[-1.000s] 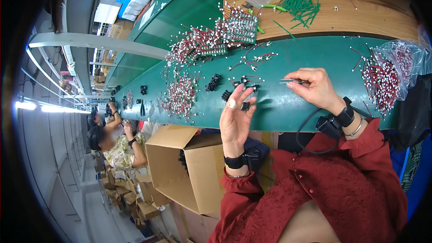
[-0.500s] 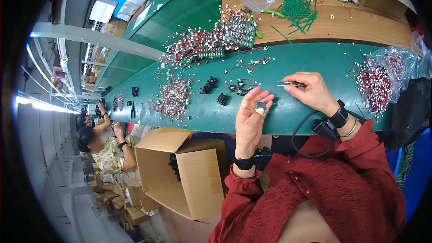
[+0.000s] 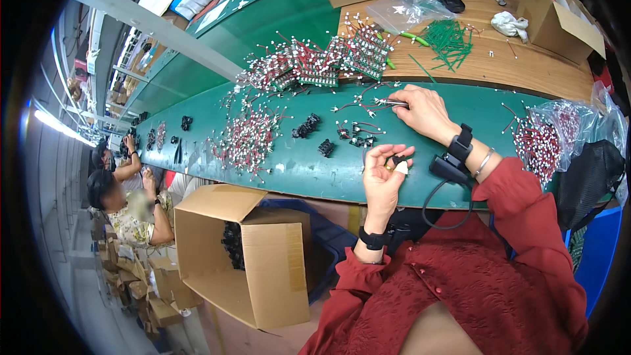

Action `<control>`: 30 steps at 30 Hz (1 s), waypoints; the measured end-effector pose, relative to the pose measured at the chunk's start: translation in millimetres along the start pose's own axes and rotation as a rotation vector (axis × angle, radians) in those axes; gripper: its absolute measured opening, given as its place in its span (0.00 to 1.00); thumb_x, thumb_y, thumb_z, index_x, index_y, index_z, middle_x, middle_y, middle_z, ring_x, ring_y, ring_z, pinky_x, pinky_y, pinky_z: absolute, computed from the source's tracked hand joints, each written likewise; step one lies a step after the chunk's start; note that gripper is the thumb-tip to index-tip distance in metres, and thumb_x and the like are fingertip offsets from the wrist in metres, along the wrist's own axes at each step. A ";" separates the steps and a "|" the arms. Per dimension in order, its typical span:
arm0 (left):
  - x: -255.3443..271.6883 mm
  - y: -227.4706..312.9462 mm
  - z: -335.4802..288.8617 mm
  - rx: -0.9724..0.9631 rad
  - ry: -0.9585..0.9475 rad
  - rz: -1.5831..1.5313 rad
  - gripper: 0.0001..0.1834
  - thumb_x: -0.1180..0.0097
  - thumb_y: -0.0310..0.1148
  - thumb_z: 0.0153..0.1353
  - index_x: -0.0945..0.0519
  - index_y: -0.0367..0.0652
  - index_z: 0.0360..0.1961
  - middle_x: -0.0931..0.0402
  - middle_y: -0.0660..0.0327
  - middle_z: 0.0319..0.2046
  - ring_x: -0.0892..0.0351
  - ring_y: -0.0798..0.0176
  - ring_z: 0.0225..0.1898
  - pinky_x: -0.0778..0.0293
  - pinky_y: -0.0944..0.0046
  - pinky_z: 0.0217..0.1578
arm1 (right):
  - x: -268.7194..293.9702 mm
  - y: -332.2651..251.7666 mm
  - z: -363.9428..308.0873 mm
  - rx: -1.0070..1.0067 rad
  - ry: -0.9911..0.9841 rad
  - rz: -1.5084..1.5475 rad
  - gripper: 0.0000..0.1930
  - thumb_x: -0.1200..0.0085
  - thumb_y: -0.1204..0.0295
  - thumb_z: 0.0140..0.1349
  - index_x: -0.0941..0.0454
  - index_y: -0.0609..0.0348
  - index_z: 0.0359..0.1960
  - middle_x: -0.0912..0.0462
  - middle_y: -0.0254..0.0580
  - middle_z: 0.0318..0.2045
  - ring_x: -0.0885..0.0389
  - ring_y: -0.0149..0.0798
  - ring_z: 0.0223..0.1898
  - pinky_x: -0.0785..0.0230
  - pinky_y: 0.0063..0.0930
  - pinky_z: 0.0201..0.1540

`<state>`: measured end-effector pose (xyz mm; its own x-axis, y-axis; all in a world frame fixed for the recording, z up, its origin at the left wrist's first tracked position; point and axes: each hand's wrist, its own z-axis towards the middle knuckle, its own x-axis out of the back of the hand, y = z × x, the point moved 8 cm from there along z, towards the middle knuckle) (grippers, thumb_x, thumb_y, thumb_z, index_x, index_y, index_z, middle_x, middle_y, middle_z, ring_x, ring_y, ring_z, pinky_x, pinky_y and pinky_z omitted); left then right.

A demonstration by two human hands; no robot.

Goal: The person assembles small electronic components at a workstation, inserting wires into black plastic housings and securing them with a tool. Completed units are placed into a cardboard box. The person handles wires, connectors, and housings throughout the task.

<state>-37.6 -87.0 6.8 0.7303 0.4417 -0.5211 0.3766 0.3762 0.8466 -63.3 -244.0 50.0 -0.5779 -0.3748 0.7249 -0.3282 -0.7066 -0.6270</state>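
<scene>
Head: apparent tweezers (image 3: 396,102) partly hidden.

You've got a small black part (image 3: 399,159) between thumb and fingers of your left hand (image 3: 382,181), near side, held up, finer detail too small to read. Slim metal tweezers (image 3: 397,103) sit in your right hand (image 3: 424,113), farther out, tips pointing left. Tips are at the loose red-and-black wire leads (image 3: 368,106) with white ends, lying scattered; can't tell if touching.
</scene>
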 end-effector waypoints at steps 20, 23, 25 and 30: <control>4.4 -3.9 2.0 0.030 -0.022 -0.046 0.13 0.48 0.14 0.55 0.28 0.35 0.42 0.28 0.51 0.47 0.24 0.51 0.50 0.26 0.61 0.50 | 20.0 21.6 -1.5 -0.181 -0.104 0.124 0.11 0.45 0.72 0.50 0.19 0.58 0.36 0.20 0.40 0.22 0.22 0.39 0.26 0.31 0.34 0.30; 7.0 -4.5 2.6 0.080 -0.005 -0.102 0.10 0.46 0.16 0.56 0.25 0.34 0.40 0.27 0.51 0.48 0.24 0.50 0.50 0.25 0.60 0.49 | 21.5 30.0 -18.3 -0.328 -0.134 0.515 0.08 0.43 0.70 0.53 0.18 0.59 0.34 0.23 0.33 0.19 0.28 0.27 0.20 0.37 0.23 0.24; 7.7 -4.7 4.2 0.118 0.015 -0.143 0.09 0.47 0.16 0.57 0.23 0.33 0.39 0.27 0.51 0.48 0.24 0.50 0.51 0.25 0.60 0.50 | 17.1 31.5 -36.3 -0.449 -0.228 0.901 0.08 0.42 0.69 0.56 0.18 0.60 0.33 0.22 0.30 0.22 0.33 0.21 0.18 0.42 0.17 0.21; -2.9 -13.0 11.5 0.230 0.036 -0.196 0.11 0.47 0.18 0.58 0.23 0.33 0.43 0.26 0.50 0.50 0.23 0.50 0.49 0.24 0.61 0.48 | 16.9 35.8 -67.9 -0.607 -0.224 1.263 0.08 0.44 0.71 0.59 0.21 0.61 0.37 0.22 0.30 0.26 0.36 0.16 0.18 0.50 0.08 0.17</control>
<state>-38.0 -102.5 -1.4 0.6119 0.4094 -0.6768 0.6301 0.2648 0.7299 -135.6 -234.9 20.5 -0.6099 -0.6763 -0.4131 0.0137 0.5121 -0.8588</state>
